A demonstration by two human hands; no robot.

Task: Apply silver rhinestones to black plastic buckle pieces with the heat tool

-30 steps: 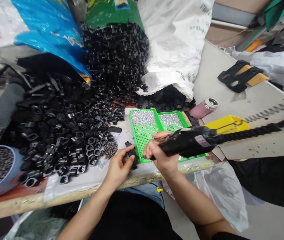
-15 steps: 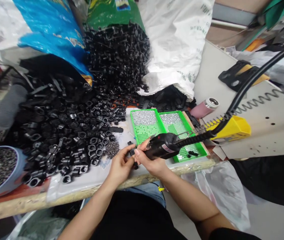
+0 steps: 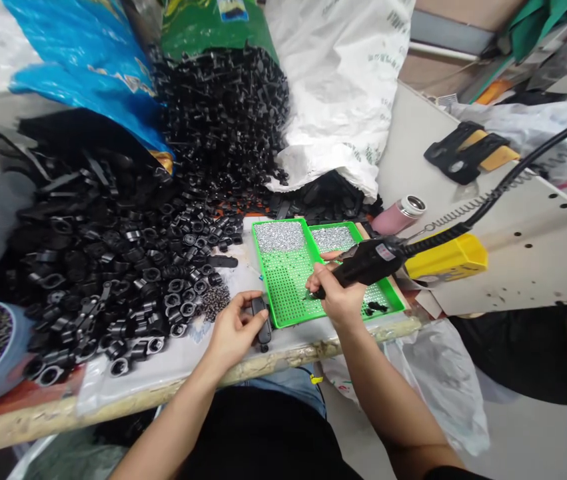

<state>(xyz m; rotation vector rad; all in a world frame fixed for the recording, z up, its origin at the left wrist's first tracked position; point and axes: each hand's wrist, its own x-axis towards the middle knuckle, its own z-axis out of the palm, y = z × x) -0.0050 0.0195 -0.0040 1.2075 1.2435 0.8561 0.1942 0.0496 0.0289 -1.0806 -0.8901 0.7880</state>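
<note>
My left hand (image 3: pixel 236 328) pinches a dark elongated plastic part (image 3: pixel 262 321) against the table, just left of the green tray. Closed around a black electric screwdriver (image 3: pixel 368 261), my right hand (image 3: pixel 339 293) hovers over the trays, with the tool's tip pointing down and left. Two green perforated trays lie below: the left tray (image 3: pixel 283 287) has small silvery screws (image 3: pixel 279 237) at its far end. The right tray (image 3: pixel 394 293) also holds silvery screws (image 3: pixel 333 238), plus a few small black pieces (image 3: pixel 376 307) near its front. My right hand partly covers that tray.
Black ring-shaped parts (image 3: pixel 148 273) are heaped to the left, beside a pile of small metal pieces (image 3: pixel 216 301) and a blue bucket (image 3: pixel 20 333). Bags stand behind, including a white sack (image 3: pixel 333 80). A pink flask (image 3: pixel 398 215) and yellow bin (image 3: pixel 448 257) are at right; the tool's cable (image 3: pixel 503 180) hangs there.
My right hand has moved right with the screwdriver, away from the plastic part and over the trays. My left hand keeps the part on the table, now more plainly visible.
</note>
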